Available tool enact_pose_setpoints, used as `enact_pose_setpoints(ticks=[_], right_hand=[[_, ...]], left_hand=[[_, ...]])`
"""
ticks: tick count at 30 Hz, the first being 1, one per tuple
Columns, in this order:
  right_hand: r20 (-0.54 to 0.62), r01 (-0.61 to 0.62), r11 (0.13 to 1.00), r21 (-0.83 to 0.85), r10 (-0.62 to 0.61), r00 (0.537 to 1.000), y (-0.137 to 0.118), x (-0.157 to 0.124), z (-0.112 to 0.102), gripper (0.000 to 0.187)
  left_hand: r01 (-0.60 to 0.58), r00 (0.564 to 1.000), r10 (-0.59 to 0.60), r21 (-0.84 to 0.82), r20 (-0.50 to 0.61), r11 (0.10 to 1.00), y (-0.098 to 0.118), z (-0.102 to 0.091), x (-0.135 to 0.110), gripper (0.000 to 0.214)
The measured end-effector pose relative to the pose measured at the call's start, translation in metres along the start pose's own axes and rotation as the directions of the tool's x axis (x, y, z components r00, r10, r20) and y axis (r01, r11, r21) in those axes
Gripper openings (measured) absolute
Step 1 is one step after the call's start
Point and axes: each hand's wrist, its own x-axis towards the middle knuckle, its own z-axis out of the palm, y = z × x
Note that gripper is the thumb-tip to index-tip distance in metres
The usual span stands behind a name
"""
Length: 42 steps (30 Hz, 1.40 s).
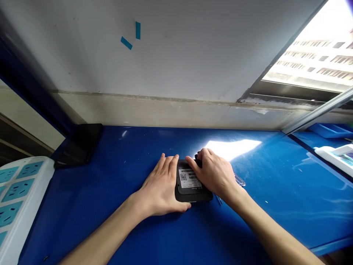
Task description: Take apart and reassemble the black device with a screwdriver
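A small black box-shaped device (179,197) lies on the blue table, its face with a white barcode and QR label (190,178) turned up. My left hand (161,186) grips its left side, the thumb along the near edge and the fingers at the far edge. Over its upper right part is my right hand (216,171), fingers curled and pressed together at the far right corner. A small dark piece shows by those fingertips; its kind is hidden. Beside my right wrist lies a clear thin item (239,179), partly covered by the hand.
A white power strip (41,184) with blue-green sockets stands at left. Behind it is a black flat object (82,141). A wall with two blue tape pieces (138,30) closes the far side. At right are a clear partition (317,110) and a blue tray (332,130).
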Motion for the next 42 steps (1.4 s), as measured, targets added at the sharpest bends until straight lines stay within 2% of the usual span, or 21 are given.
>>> enact_pose_setpoints(ticks=[7,13,19,29,32,35,38,40,42], right_hand=[[0.023,0.019,0.997,-0.068,-0.017,1.000,-0.003,0.009,-0.002,0.052],[0.058,0.023,0.995,-0.095,-0.017,0.998,-0.006,0.013,-0.005,0.056],[0.053,0.019,0.995,-0.097,-0.013,0.998,-0.007,0.013,-0.007,0.052],[0.025,0.017,1.000,-0.022,-0.017,1.000,-0.006,0.008,-0.011,0.040],[0.034,0.033,0.998,0.056,-0.035,0.999,-0.002,0.008,-0.010,0.039],[0.043,0.105,0.973,0.204,-0.116,0.992,0.011,0.007,-0.011,0.042],[-0.003,0.218,0.908,0.359,-0.232,0.973,0.032,0.004,-0.013,0.037],[-0.019,0.361,0.828,0.428,-0.392,0.920,0.047,-0.001,-0.014,0.043],[-0.011,0.478,0.738,0.477,-0.539,0.842,0.058,-0.008,-0.014,0.070]], left_hand=[[-0.033,0.999,0.033,-0.017,-0.031,0.999,-0.003,0.002,0.001,0.126],[-0.023,1.000,0.023,0.021,-0.004,1.000,-0.001,0.001,0.001,0.127],[-0.047,0.999,0.047,0.001,-0.015,0.999,0.001,-0.002,0.002,0.125],[-0.049,0.997,0.048,-0.016,-0.054,0.999,0.000,-0.003,0.003,0.123],[-0.083,0.994,0.082,-0.017,-0.078,0.996,-0.001,-0.003,0.004,0.122],[-0.090,0.994,0.089,-0.010,-0.064,0.996,-0.001,-0.004,0.004,0.122],[-0.065,0.997,0.065,-0.010,-0.042,0.998,-0.002,-0.005,0.004,0.124],[-0.065,0.997,0.064,-0.013,-0.037,0.998,-0.003,-0.004,0.004,0.125],[-0.069,0.997,0.068,-0.010,-0.043,0.998,-0.003,-0.004,0.004,0.126]])
